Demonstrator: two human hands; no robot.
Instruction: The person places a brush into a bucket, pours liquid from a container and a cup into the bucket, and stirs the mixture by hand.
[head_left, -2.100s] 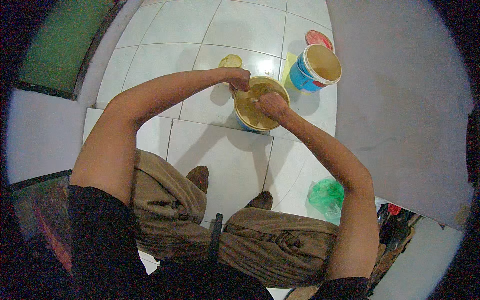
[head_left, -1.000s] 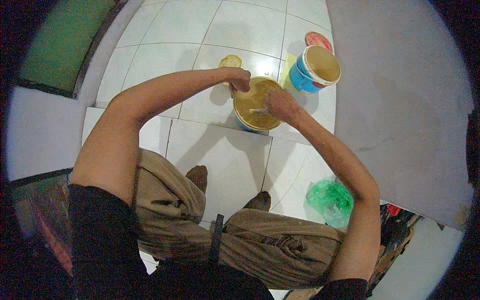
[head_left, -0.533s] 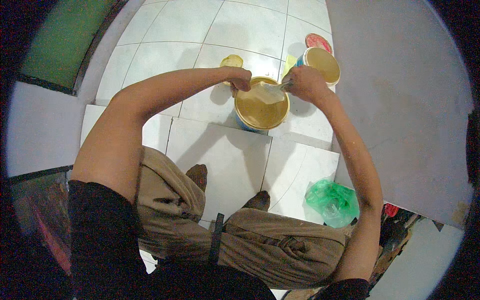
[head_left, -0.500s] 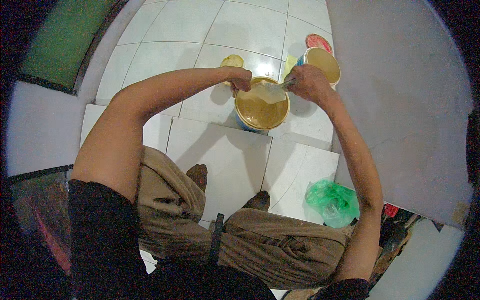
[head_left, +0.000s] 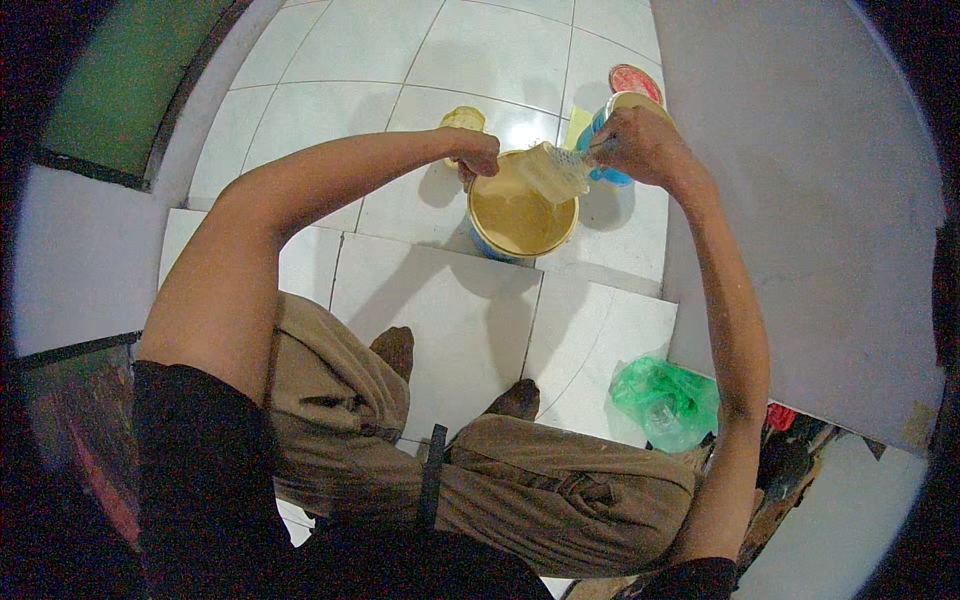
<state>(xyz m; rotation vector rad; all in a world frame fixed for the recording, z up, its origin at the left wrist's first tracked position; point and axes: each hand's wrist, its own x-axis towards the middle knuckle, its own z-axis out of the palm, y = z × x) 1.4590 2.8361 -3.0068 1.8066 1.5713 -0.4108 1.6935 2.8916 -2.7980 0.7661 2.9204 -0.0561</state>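
Note:
My left hand [head_left: 478,155] is closed on the far left rim of a bucket [head_left: 497,248] that has a blue outside and tan, paint-like liquid [head_left: 525,222] inside. Over the far right of that bucket, a pale translucent plastic scoop [head_left: 553,172] is tilted, its surface smeared and textured. Its right end is in my closed right hand [head_left: 640,148]; the fingers partly cover it. Just behind the right hand stands a second blue bucket [head_left: 612,177] with a pale rim, partly hidden by the hand.
A yellow-topped container [head_left: 463,120] stands beyond my left hand. Near the wall [head_left: 790,200] on the right lies a red lid [head_left: 636,80]. A green plastic bag [head_left: 665,400] rests on the tiles by my right forearm. My feet [head_left: 515,400] are below the bucket.
My right hand has moved slightly right and up, turning the scoop from low over the liquid to a raised tilt. The left hand stays on the rim.

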